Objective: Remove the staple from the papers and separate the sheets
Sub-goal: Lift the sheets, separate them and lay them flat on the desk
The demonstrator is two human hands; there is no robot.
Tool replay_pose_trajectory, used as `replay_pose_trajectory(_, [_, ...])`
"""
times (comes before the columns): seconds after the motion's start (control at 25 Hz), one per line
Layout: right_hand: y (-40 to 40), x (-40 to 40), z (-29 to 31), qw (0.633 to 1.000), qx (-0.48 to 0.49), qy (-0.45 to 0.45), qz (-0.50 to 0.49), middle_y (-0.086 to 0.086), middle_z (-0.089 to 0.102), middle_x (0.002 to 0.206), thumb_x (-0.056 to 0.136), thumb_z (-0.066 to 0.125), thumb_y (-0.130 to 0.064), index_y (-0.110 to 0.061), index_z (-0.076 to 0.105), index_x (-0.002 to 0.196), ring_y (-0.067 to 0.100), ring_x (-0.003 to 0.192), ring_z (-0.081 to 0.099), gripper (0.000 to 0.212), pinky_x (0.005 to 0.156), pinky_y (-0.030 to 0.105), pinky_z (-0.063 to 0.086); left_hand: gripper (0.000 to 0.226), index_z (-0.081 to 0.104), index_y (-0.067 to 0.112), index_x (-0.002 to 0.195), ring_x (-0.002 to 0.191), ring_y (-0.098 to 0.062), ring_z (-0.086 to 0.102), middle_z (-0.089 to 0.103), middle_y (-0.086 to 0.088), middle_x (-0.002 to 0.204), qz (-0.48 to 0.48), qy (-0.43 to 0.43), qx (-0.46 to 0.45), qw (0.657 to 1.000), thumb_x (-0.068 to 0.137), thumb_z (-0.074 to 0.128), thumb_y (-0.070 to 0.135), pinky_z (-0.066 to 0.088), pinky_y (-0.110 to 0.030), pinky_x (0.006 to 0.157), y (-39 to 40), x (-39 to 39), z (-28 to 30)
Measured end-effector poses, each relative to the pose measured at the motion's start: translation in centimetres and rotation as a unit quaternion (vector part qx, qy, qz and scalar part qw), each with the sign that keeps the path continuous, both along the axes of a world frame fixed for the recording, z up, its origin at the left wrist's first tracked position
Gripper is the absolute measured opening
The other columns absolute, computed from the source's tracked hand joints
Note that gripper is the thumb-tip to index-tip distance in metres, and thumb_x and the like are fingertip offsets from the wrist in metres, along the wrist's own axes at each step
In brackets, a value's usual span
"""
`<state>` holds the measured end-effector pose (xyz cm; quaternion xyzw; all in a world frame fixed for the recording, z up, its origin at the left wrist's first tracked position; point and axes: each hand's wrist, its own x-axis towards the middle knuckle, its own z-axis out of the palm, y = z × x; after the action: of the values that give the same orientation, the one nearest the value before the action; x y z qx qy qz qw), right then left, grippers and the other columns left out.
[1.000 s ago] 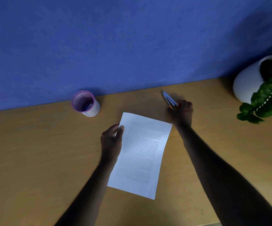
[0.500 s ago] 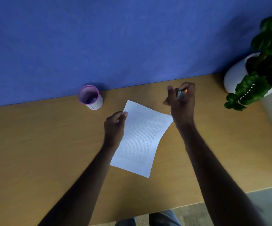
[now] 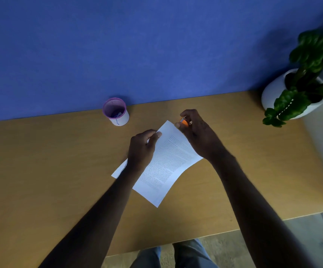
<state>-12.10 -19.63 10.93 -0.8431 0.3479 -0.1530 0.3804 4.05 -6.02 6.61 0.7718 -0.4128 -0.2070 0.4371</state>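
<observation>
The stapled white printed papers (image 3: 164, 167) lie at an angle in the middle of the wooden desk (image 3: 40, 171), their right edge curled up. My left hand (image 3: 143, 149) pinches the papers near the top left corner. My right hand (image 3: 197, 136) holds a small orange and silver staple remover (image 3: 184, 121) right at the papers' top corner. The staple itself is too small to see. A lower sheet's corner (image 3: 119, 170) sticks out to the left under my left forearm.
A white cup with a purple rim (image 3: 116, 112) stands at the back of the desk by the blue wall. A white pot with a green plant (image 3: 300, 93) sits at the back right. The desk's front edge is near my legs.
My right hand lifted the staple remover off the desk and brought it left to the papers' top corner. The papers turned and their right side lifted. The view shifted.
</observation>
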Motion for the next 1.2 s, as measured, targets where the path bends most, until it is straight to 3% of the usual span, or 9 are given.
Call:
replay_pose_trajectory(0.08, [0.4,0.2,0.0,1.000,0.018,0.012,0.005,-0.014,0.060,0.115,0.098,0.064,-0.052,-0.031,0.046,0.134,0.004,0.099,0.062,0.045,0.072,0.012,0.047,0.025,0.078,0.007,0.098,0.082,-0.008,0.071,0.081,-0.004,0.093,-0.006,-0.025,-0.010,1.000,0.101,0.063,0.027,0.052,-0.014,0.081,0.3,0.0,0.3])
replay_pose_trajectory(0.2, [0.8,0.5,-0.1,0.997,0.071,0.032,0.010,-0.013,0.063,0.122,0.086,0.078,-0.051,-0.037,0.050,0.132,0.001,0.103,0.060,0.056,0.078,0.009,0.043,0.027,0.079,0.006,0.103,0.095,-0.019,0.077,0.082,-0.006,0.104,-0.018,-0.039,-0.014,0.999,0.100,0.064,0.029,0.060,-0.030,0.094,0.7,0.0,0.4])
replay_pose_trajectory(0.28, [1.1,0.6,-0.4,0.994,0.097,0.036,0.025,-0.010,0.067,0.123,0.084,0.083,-0.046,-0.032,0.055,0.130,0.001,0.101,0.063,0.056,0.079,0.009,0.045,0.026,0.080,0.007,0.104,0.096,-0.020,0.077,0.082,-0.006,0.105,-0.026,-0.052,-0.021,0.998,0.100,0.065,0.028,0.061,-0.036,0.095,1.0,-0.2,0.4])
replay_pose_trajectory(0.44, [1.9,0.9,-0.5,0.992,0.115,0.028,0.044,-0.015,0.068,0.106,0.082,0.086,-0.038,-0.024,0.063,0.123,-0.008,0.093,0.066,0.049,0.075,0.006,0.050,0.024,0.080,0.009,0.106,0.099,-0.021,0.077,0.081,-0.006,0.109,-0.033,-0.064,-0.015,0.997,0.099,0.067,0.028,0.058,-0.035,0.098,1.2,-0.5,0.6])
replay_pose_trajectory(0.64, [2.2,1.1,-0.5,0.993,0.106,0.027,0.036,-0.026,0.064,0.098,0.084,0.084,-0.036,-0.030,0.064,0.113,-0.016,0.088,0.064,0.036,0.068,-0.002,0.047,0.029,0.080,0.009,0.104,0.094,-0.017,0.077,0.082,-0.005,0.104,-0.043,-0.061,-0.005,0.997,0.100,0.065,0.033,0.058,-0.029,0.093,1.4,-0.5,0.6])
replay_pose_trajectory(0.92, [2.1,1.2,-0.6,0.995,0.096,0.036,0.017,-0.018,0.071,0.098,0.086,0.082,-0.040,-0.029,0.068,0.107,0.001,0.087,0.070,0.028,0.073,0.017,0.058,0.029,0.080,0.009,0.106,0.095,-0.018,0.078,0.082,-0.005,0.105,-0.063,-0.076,-0.009,0.995,0.101,0.062,0.032,0.059,-0.032,0.093,1.7,-0.7,0.4])
replay_pose_trajectory(1.08, [2.0,1.2,-0.7,0.994,0.089,0.052,0.023,-0.017,0.072,0.094,0.083,0.082,-0.045,-0.027,0.071,0.105,0.004,0.084,0.070,0.030,0.077,0.034,0.064,0.028,0.080,0.010,0.106,0.095,-0.018,0.078,0.082,-0.005,0.105,-0.057,-0.070,0.001,0.996,0.100,0.064,0.032,0.053,-0.022,0.091,1.7,-0.8,0.0])
replay_pose_trajectory(1.2, [2.1,1.5,-0.9,0.995,0.082,0.061,0.015,-0.019,0.072,0.092,0.083,0.082,-0.047,-0.031,0.070,0.100,0.004,0.082,0.070,0.026,0.075,0.034,0.064,0.029,0.080,0.009,0.108,0.098,-0.019,0.078,0.081,-0.005,0.107,-0.057,-0.070,-0.001,0.996,0.100,0.064,0.032,0.059,-0.034,0.095,1.7,-0.8,0.0])
